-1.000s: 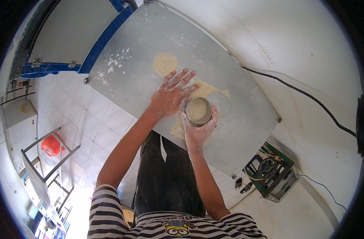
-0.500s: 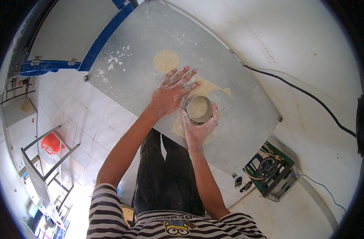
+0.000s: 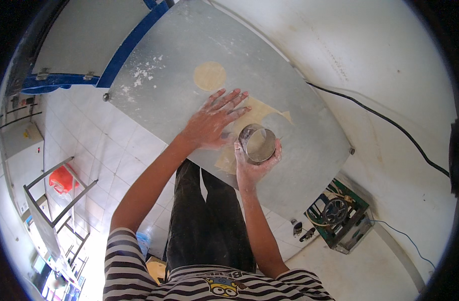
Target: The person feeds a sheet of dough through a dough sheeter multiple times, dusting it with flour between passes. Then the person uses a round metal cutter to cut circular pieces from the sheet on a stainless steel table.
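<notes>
A round metal dough cutter (image 3: 247, 152) is gripped from the near side by my right hand (image 3: 253, 173), fingers and thumb around its wall. The cutter leans a little, and pale dough shows through its opening; whether it touches the sheet I cannot tell. Beneath it lies a thin, flour-dusted dough sheet (image 3: 260, 108) with a curved cut-out along its right side. My left hand (image 3: 213, 120) lies flat with fingers stretched out, its fingertips at the sheet's far left edge. Beyond those fingertips rests a cut dough round (image 3: 210, 76). Flour whitens both hands.
The grey metal table (image 3: 174, 45) carries scattered flour (image 3: 145, 72) at its far left. A blue-framed panel (image 3: 106, 75) adjoins the left corner. Along the right wall runs a black cable (image 3: 385, 118). A green-framed machine with a wheel (image 3: 336, 210) stands off the near right corner.
My right hand has shifted the cutter slightly right and nearer, and tipped it from its level position. My left hand has slid slightly left, staying flat.
</notes>
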Demonstrator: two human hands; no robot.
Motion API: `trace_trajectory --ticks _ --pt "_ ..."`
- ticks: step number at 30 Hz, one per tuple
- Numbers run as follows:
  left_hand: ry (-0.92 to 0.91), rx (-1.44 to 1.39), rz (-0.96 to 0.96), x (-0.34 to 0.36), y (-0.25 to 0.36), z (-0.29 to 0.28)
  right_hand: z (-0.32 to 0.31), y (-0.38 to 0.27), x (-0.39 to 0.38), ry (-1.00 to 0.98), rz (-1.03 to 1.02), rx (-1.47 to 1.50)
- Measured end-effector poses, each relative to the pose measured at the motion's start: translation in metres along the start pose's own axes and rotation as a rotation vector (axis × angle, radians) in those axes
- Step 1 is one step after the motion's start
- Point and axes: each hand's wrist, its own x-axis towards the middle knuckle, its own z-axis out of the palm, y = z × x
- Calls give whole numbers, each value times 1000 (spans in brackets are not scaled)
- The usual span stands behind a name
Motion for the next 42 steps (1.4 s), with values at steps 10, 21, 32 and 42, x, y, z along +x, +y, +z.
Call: trace_trajectory --ticks 10,21,32,42 --pt "-1 25 20 1 -3 1 -4 -6 -1 -88 36 -38" --pt "16 15 2 0 -3 2 0 -1 2 -150 -73 -133" --pt "26 -3 -22 0 -2 3 3 1 3 -134 -86 -188" --pt "448 -209 -134 -20 -13 -12 1 -12 7 -177 -12 -227"
